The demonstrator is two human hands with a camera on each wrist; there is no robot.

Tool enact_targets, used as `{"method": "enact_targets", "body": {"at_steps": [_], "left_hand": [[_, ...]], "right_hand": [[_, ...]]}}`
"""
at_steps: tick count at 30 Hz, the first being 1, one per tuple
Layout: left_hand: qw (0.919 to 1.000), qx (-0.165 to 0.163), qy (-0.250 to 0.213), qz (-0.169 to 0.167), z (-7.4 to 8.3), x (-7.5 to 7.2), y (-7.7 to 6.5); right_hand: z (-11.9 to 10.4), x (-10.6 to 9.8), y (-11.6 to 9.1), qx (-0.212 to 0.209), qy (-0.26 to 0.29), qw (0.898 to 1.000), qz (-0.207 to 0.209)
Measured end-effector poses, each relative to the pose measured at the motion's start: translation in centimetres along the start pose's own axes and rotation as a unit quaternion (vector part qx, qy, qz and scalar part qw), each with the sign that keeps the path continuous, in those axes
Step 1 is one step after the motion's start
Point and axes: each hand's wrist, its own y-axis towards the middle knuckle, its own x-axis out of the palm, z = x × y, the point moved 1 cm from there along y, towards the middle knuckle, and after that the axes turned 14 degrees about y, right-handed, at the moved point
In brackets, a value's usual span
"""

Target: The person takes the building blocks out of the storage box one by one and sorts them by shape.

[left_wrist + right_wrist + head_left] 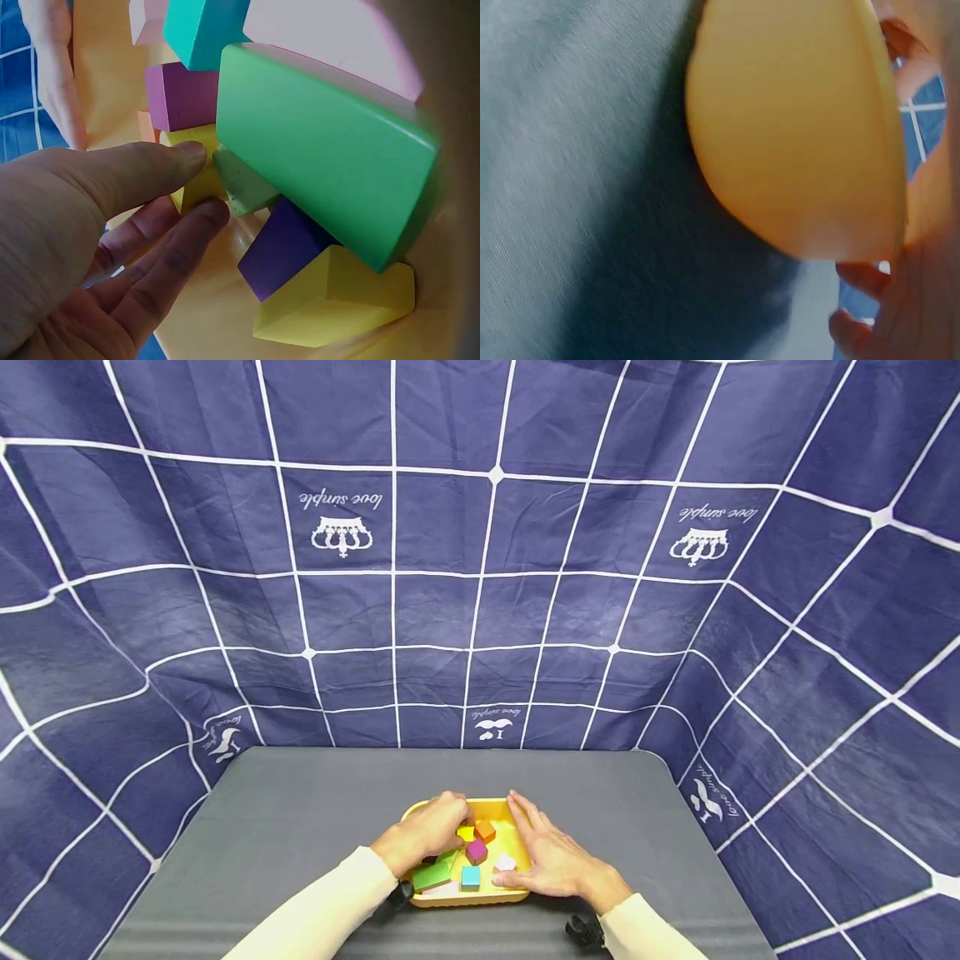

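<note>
A yellow plastic tray [512, 842] holds several coloured blocks and sits before me. Reaching in from the left, my left hand [427, 832] pinches a yellow block [199, 180] between thumb and fingertips. That block lies against a magenta cube [184, 97] and a small light green block [244, 184]. My right hand [553, 860] lies over the tray's right end, fingers fairly straight along the rim and thumb across the front right corner, close to a pale pink block [505, 862]. In the right wrist view the tray's outer wall [795, 135] covers most of the frame.
Also in the tray are an orange block [485, 832], a teal cube [470, 877], a large green block [322, 150], a dark purple block [285, 247] and a second yellow block [337, 300]. A grey tabletop [315, 802] and blue gridded cloth [442, 610] surround it.
</note>
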Motion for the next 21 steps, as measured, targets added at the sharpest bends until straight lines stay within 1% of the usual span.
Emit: {"method": "enact_targets", "body": {"at_steps": [5,9,13,17,21], "left_hand": [[0.9999,-0.008,-0.008,0.005,-0.2,-0.1,-0.3],[0.9995,-0.021,-0.016,0.017,-0.5,-0.5,-0.6],[0.9989,-0.03,-0.018,0.032,-0.9,-1.0,-1.1],[0.998,-0.042,-0.014,0.045,-1.4,-1.7,-1.6],[0.9961,-0.056,-0.025,0.064,-2.1,-2.5,-2.2]], "right_hand": [[-0.2,1.0,0.3,-0.001,-0.022,0.999,0.041],[-0.4,1.6,0.5,-0.01,-0.038,0.997,0.074],[-0.4,1.9,0.4,-0.01,-0.032,0.996,0.082],[-0.4,2.1,0.3,-0.004,-0.021,0.997,0.078],[-0.2,2.2,0.4,-0.003,-0.022,0.996,0.084]]}}
